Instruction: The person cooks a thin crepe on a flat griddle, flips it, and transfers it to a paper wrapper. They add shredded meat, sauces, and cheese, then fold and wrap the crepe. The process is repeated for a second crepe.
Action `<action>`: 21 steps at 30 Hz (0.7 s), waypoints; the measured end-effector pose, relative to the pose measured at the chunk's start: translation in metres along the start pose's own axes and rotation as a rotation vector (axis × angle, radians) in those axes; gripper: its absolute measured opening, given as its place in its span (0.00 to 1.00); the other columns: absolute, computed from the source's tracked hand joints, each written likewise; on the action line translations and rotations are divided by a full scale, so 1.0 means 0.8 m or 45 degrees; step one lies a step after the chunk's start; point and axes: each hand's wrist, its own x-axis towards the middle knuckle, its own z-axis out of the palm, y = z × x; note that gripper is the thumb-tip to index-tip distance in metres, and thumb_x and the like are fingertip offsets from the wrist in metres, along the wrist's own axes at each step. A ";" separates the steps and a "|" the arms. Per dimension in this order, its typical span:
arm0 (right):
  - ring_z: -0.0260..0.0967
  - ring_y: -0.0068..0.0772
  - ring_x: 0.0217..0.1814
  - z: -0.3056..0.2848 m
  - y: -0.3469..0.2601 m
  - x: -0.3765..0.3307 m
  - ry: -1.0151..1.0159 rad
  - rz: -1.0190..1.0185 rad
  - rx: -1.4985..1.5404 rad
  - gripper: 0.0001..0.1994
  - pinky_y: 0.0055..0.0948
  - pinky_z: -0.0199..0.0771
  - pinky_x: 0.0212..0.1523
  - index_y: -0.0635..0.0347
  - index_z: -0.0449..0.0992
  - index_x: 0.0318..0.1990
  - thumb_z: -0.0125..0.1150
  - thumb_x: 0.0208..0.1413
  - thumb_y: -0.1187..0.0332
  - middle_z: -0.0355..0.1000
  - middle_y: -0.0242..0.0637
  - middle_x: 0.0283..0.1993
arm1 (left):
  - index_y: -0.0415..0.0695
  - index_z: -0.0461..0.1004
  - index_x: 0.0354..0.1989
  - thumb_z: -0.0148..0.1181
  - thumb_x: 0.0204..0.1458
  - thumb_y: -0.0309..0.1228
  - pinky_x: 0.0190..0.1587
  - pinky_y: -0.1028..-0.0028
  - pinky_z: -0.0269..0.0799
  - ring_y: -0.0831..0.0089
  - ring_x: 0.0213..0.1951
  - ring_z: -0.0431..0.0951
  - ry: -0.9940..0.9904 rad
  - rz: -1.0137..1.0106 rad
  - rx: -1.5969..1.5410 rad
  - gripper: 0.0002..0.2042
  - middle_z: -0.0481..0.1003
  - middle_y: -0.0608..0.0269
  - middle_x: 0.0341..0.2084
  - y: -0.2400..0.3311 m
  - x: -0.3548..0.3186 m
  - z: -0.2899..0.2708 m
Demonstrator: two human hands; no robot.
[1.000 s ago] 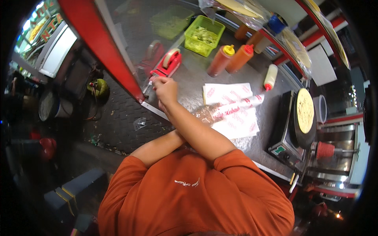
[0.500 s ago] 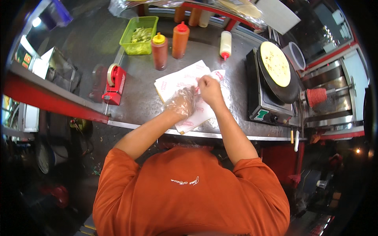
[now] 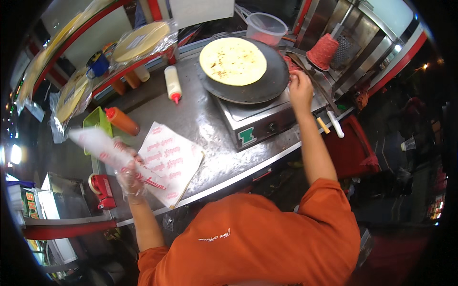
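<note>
While my left hand [image 3: 128, 177], in a clear glove, has its grip pinched on a paper sleeve [image 3: 107, 151] lying long up-left over the desk [image 3: 210, 128], my right hand [image 3: 300, 88] rests at the griddle [image 3: 267, 88] rim, right of the crepe [image 3: 233, 60]; I cannot tell its grip.

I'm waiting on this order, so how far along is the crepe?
Done: the crepe lies flat and spotted brown on the round griddle. In hand: the gloved left hand holds a paper wrapper; the right hand is at the griddle's edge. Left: the crepe is unfolded and unwrapped.
</note>
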 end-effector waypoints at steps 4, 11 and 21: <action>0.75 0.56 0.55 -0.008 0.168 0.026 -0.672 0.080 -0.806 0.22 0.47 0.70 0.60 0.60 0.80 0.56 0.67 0.61 0.56 0.79 0.50 0.54 | 0.44 0.56 0.75 0.70 0.55 0.25 0.52 0.67 0.74 0.69 0.46 0.73 0.037 0.232 -0.064 0.39 0.71 0.59 0.49 -0.001 0.016 0.033; 0.78 0.35 0.34 -0.047 0.198 0.130 -0.972 0.298 0.055 0.14 0.36 0.75 0.32 0.60 0.81 0.47 0.59 0.69 0.58 0.80 0.40 0.40 | 0.42 0.57 0.74 0.74 0.54 0.29 0.56 0.62 0.73 0.65 0.48 0.74 0.350 0.474 0.082 0.40 0.72 0.57 0.51 -0.021 0.000 0.064; 0.68 0.25 0.26 0.028 -0.008 0.233 -0.982 -0.135 0.447 0.17 0.32 0.70 0.31 0.69 0.82 0.41 0.66 0.65 0.58 0.75 0.33 0.23 | 0.41 0.54 0.75 0.79 0.51 0.42 0.57 0.58 0.74 0.62 0.53 0.76 0.515 0.553 0.395 0.48 0.72 0.55 0.57 -0.061 -0.013 0.033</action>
